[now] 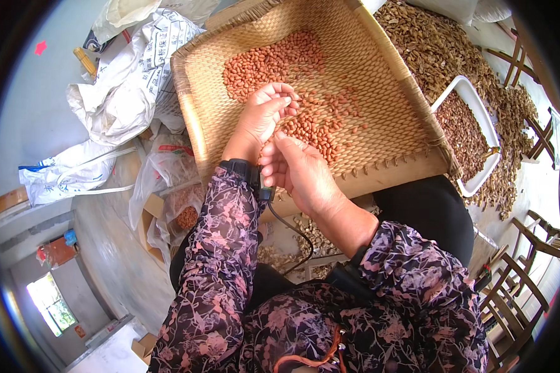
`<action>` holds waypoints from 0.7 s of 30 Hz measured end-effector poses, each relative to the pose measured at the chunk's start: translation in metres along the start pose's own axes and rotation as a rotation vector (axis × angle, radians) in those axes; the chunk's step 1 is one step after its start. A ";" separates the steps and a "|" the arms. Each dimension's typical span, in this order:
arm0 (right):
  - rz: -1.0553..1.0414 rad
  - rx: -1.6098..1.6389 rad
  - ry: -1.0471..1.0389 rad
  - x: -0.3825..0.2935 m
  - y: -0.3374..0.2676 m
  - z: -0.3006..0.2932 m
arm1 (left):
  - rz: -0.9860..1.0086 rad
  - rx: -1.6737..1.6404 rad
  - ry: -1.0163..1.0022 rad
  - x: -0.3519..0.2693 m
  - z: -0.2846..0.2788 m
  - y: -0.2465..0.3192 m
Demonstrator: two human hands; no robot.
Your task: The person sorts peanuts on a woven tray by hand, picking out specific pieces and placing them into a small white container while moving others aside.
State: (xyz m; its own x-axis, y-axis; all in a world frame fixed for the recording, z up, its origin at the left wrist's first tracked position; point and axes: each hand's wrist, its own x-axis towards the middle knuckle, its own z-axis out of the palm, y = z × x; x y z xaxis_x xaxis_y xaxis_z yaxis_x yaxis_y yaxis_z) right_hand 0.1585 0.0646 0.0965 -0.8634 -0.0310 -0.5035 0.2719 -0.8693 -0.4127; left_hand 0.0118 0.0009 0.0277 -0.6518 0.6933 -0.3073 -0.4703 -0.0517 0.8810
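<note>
A woven wicker tray [382, 93] lies tilted before me, with shelled, red-skinned peanuts [275, 60] spread in a large patch at its far side and a looser patch [312, 130] nearer me. Over the tray's near left part, my left hand [266, 112] has its fingers curled and thumb near the index finger; whether anything is between them is unclear. Just below and to its right is my right hand [298, 172], palm turned inward, fingers bent and thumb close to the index finger. Small reddish peanuts seem to show by its fingertips, but its grip is partly hidden.
Peanut shells [438, 42] are heaped on the floor at right, around a white plastic tub [492, 135] of peanuts. White woven sacks [126, 88] and a clear plastic bag [154, 163] stand at left. A black cable [310, 238] hangs below my wrists. Wooden chairs [513, 298] are at lower right.
</note>
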 end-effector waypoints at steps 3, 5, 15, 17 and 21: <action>0.007 -0.004 0.014 0.000 0.001 0.001 | 0.011 0.005 0.008 -0.001 -0.001 -0.002; 0.009 0.007 0.006 0.000 0.002 0.003 | 0.011 -0.014 0.009 -0.004 -0.003 -0.001; 0.028 -0.036 -0.049 0.002 -0.004 -0.004 | 0.003 0.059 0.017 -0.009 0.004 0.004; 0.012 0.029 -0.065 0.008 0.004 -0.003 | -0.018 0.189 0.079 -0.024 -0.005 0.019; -0.108 0.125 0.073 0.014 0.010 -0.008 | 0.046 0.151 0.128 -0.049 0.017 0.046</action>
State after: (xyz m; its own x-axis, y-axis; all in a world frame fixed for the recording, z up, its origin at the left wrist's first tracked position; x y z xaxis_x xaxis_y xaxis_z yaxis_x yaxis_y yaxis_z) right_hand 0.1525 0.0590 0.0796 -0.8503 0.0974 -0.5172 0.1207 -0.9205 -0.3717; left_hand 0.0326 -0.0234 0.0898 -0.7453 0.5953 -0.3003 -0.3501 0.0338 0.9361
